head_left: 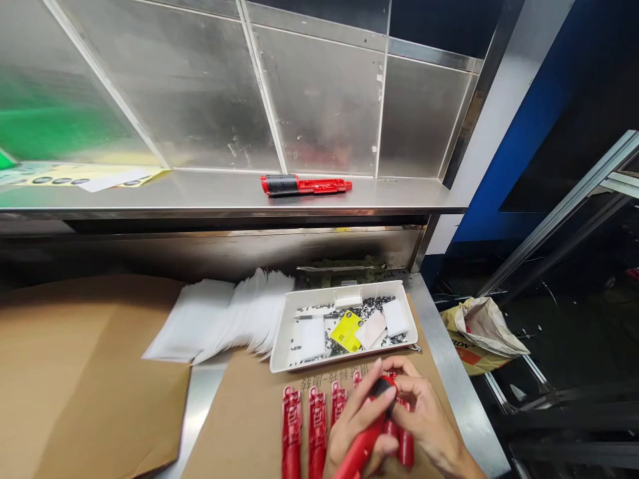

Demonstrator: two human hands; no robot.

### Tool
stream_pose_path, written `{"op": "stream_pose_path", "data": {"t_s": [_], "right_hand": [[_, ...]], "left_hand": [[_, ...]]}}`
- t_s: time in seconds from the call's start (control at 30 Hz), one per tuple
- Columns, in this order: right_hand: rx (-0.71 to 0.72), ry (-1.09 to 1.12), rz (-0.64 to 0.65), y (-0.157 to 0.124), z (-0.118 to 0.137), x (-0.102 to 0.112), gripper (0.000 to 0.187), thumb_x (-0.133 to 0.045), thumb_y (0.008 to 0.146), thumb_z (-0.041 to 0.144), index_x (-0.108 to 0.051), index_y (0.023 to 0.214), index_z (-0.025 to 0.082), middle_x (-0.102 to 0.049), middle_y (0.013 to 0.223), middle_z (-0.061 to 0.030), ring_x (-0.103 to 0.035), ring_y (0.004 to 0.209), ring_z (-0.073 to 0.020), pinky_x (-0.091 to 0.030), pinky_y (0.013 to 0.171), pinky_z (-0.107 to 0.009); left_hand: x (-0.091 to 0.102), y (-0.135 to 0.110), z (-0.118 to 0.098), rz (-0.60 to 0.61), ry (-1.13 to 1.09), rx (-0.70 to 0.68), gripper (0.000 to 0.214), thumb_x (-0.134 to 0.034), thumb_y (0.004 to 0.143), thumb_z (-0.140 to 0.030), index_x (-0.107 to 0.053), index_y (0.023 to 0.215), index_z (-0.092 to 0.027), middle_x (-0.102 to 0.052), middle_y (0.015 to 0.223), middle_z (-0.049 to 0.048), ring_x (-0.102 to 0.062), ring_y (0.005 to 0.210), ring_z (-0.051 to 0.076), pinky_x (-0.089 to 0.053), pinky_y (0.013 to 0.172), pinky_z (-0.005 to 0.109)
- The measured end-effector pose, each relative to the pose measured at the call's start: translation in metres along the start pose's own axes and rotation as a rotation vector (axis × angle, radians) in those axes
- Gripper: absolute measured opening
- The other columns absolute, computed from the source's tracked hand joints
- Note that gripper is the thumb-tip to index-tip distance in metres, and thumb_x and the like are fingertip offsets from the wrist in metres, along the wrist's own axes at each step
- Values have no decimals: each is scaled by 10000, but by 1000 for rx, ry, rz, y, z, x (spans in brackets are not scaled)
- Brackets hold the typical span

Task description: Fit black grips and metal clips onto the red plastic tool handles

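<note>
Holding one red handle [363,447], the left hand [355,426] and right hand [424,412] each close a pinching grip on its black-tipped end, at twelve o'clock from the palms. About five more red handles [291,432] lie on the desk [449,372] at nine o'clock; one white tray [289,332] sits at twelve.

Single view only: head-worn camera, looking forward and down onto bench. Hands [394,419] sit close at bottom edge; white tray [299,319] near, mid-frame; steel shelf [224,193] and back panels farther off, upper frame. Floor area visible at right.
</note>
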State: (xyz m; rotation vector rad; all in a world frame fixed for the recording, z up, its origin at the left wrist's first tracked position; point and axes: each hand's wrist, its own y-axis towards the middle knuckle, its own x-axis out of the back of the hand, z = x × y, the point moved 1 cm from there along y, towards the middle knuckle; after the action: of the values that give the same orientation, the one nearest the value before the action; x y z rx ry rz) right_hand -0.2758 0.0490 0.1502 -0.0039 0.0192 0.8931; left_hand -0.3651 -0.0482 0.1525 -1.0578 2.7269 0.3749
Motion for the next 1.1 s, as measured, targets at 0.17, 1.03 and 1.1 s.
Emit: {"op": "stream_pose_path", "data": {"t_s": [0.17, 1.03, 1.1], "right_hand": [[9, 38, 42, 0, 6, -2, 350, -621, 827, 509, -715, 879, 176, -525, 1106, -109, -521, 1116, -253, -378, 999, -406], [590, -752, -313, -21, 9, -22, 42, -655, 810, 285, -637, 814, 247, -454, 1285, -76, -366, 1245, -346, -359, 992, -557], [635, -771, -318, -20, 11, -21, 40, -655, 809, 269, -621, 814, 250, -463, 1266, -76, -388, 1225, -340, -373, 975, -554]], "left_hand": [[5, 1, 5, 9, -77, 74, 374, -740, 673, -552, -772, 925, -278, -630, 1283, 100, -517, 1213, 390, -391, 1068, 494], [12, 10, 15, 200, -1105, 696, 353, -582, 860, -482, -679, 1148, -302, -692, 1195, 9, -562, 1206, 203, -300, 1129, 307], [11, 10, 15, 197, -1099, 708, 318, -579, 862, -481, -702, 1102, -312, -697, 1184, 8, -570, 1197, 193, -297, 1134, 322]]}}
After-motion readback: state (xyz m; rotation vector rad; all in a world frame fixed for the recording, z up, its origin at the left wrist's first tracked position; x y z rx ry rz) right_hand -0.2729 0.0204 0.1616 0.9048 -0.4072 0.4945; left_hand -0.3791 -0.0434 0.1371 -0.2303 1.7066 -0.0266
